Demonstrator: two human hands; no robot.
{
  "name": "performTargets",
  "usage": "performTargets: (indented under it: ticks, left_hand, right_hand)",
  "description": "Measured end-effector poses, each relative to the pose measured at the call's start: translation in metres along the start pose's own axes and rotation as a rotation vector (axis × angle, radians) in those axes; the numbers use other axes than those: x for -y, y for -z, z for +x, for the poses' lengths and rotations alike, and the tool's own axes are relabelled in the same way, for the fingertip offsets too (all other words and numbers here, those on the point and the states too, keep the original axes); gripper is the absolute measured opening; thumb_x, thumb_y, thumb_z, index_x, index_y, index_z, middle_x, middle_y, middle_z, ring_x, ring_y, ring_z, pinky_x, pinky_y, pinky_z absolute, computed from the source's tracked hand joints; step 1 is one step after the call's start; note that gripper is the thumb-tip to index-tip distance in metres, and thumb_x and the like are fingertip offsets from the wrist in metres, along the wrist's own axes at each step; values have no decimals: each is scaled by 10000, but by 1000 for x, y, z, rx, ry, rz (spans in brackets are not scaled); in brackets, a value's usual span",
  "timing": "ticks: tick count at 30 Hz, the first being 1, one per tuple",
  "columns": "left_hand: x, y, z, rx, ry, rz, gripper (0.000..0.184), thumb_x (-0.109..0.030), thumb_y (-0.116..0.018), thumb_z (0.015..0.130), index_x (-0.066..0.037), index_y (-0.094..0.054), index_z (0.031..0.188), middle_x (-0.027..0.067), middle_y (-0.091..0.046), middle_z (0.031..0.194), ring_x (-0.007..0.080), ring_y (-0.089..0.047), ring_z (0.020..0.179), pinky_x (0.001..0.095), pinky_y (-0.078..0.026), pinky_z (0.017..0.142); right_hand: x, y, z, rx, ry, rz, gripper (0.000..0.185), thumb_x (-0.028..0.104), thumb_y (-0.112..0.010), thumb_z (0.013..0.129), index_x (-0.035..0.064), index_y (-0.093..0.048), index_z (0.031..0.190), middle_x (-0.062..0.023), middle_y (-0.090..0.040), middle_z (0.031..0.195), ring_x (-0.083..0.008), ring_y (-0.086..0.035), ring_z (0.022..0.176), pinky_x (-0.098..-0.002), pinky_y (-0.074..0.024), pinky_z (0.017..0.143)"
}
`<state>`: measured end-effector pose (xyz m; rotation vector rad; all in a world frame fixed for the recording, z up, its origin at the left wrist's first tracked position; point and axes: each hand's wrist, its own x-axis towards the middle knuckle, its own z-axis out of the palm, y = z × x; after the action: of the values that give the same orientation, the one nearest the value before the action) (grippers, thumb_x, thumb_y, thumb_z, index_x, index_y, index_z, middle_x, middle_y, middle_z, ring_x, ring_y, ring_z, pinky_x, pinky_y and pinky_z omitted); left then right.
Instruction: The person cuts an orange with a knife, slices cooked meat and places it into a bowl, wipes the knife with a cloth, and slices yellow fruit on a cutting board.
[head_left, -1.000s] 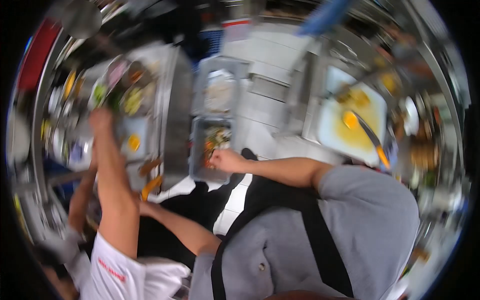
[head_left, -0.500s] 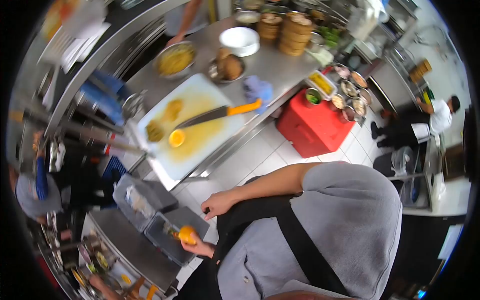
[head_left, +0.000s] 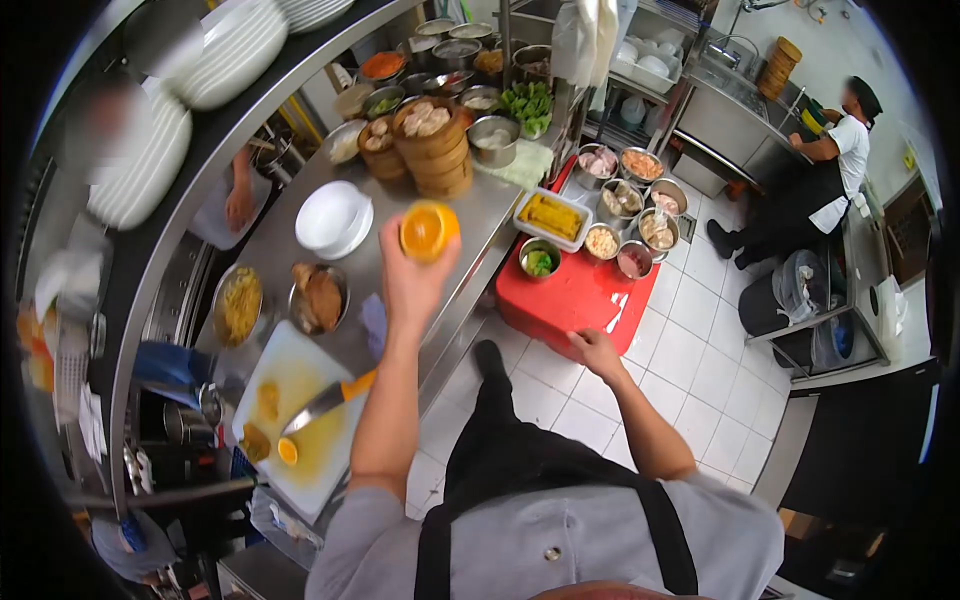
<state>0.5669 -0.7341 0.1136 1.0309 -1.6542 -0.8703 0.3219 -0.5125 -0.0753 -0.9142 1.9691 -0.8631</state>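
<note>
My left hand [head_left: 408,290] is raised over the steel counter, closed around a cut orange [head_left: 427,232] with its cut face showing. My right hand [head_left: 597,353] hangs in front of a red box [head_left: 540,315], its fingers loosely curled and nothing visible in them. Below my left forearm, a white cutting board [head_left: 335,440] lies on the counter, wet with yellow juice. A knife [head_left: 318,406] with an orange handle rests across it. A smaller cut citrus piece [head_left: 288,452] and two yellowish heaps [head_left: 268,400] are also on the board.
Bamboo steamers [head_left: 440,165], white bowls [head_left: 333,220], a bowl of yellow shreds [head_left: 238,305] and a bowl of brown food [head_left: 320,297] stand on the counter. A yellow food tray [head_left: 553,220] and several metal bowls surround the red box. A co-worker [head_left: 845,150] stands by the sink.
My left hand has lifted the orange from low beside my body to above the counter. My right hand has moved out toward the red box. The view has turned toward the steamers.
</note>
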Motion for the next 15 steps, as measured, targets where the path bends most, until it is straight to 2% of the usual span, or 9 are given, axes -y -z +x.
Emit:
performTargets:
  ticks: [2,4,6,8,9,11,12,14,15]
  left_hand:
    - [8,-51,102,-69,99,-186,648,-267,-842,830,-22,-491,1318,113,-599,1217,234,-598,1121,387,-508,989]
    - [15,-99,213,157,255,-941,641,-325,-847,830,-10,-530,1288,121,-596,1222,251,-595,1116,424,-546,969]
    - [27,-156,315,73,512,-1259,629,-291,-842,845,4,-526,1303,100,-604,1264,268,-608,1122,464,-536,974]
    - [52,-222,395,-180,655,-943,633,-294,-854,828,19,-534,1275,130,-600,1276,283,-604,1145,497,-532,980]
    - [67,-252,426,-165,662,-944,633,-294,-854,828,19,-534,1275,130,-600,1276,283,-604,1145,497,-532,980]
    - [100,-299,471,-283,674,-601,823,-398,-921,706,33,-506,1272,201,-602,1251,312,-622,1138,431,-548,968]
    - [114,-315,486,-271,676,-599,823,-398,-921,706,33,-506,1272,201,-602,1251,312,-622,1138,431,-548,968]
    - [135,-340,521,-321,589,-25,908,-417,-948,632,39,-488,1269,236,-612,1252,372,-633,1144,438,-513,1006]
    - [159,-354,540,-309,499,-30,897,-395,-948,619,36,-497,1263,248,-614,1261,412,-622,1156,464,-488,1032]
  right_hand:
    - [-26,17,13,-113,-184,196,421,375,-621,998,-37,-680,1065,-109,-698,844,-168,-650,689,-318,-521,621]
    - [-46,31,18,-144,-301,261,406,369,-614,1004,-27,-676,1074,-117,-703,900,-180,-665,723,-320,-541,629]
    - [-80,33,23,-164,-378,297,394,357,-622,1002,-30,-673,1056,-126,-709,883,-183,-669,705,-312,-539,605]
    - [-105,37,24,-184,-479,287,384,340,-625,1002,-38,-669,1053,-128,-715,868,-184,-667,669,-313,-536,573]
    - [-122,36,22,-221,-517,266,381,336,-625,1001,-39,-671,1049,-127,-715,853,-186,-666,657,-315,-534,557]
    - [-158,31,10,-315,-584,227,399,348,-642,984,-45,-680,1045,-134,-720,811,-192,-679,638,-324,-536,552]
    - [-173,28,1,-376,-609,210,421,362,-659,969,-51,-686,1046,-141,-725,785,-196,-692,631,-330,-541,564]
    - [-197,21,-24,-419,-700,129,427,363,-668,962,-60,-683,1022,-143,-722,760,-203,-691,611,-344,-543,551]
    - [-199,14,-39,-424,-727,97,423,357,-668,961,-64,-683,994,-140,-716,733,-204,-691,603,-349,-544,550]
